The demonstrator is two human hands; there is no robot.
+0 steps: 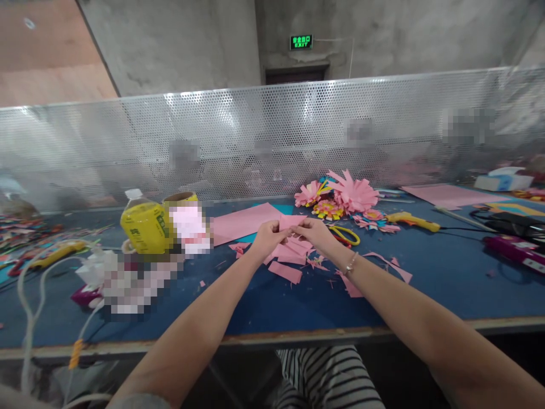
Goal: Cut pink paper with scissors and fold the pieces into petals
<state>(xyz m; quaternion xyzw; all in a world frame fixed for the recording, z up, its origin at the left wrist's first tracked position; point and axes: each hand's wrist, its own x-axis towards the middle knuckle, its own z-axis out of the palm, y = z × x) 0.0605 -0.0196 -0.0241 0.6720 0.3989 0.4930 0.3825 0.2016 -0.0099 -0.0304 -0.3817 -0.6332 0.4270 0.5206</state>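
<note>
Between my two hands is a small piece of pink paper (293, 220), held up above the table. My left hand (269, 237) pinches its left side, and my right hand (317, 236) grips its right side; the fingertips nearly meet. Under them lie several cut pink paper pieces (286, 272) and thin scraps. Right behind my right hand rest scissors with yellow handles (346, 235), their blades hidden. Beyond my left hand a large pink sheet (242, 223) overlaps a blue sheet (255, 209).
Fringed paper flowers (351, 193) stand at the back, near a yellow glue gun (413, 221). To the left are a yellow-labelled bottle (147, 227), a lit phone (187, 226) and white cables (42, 284). A purple power strip (515, 254) lies right. A perforated metal screen (238, 130) borders the table's back.
</note>
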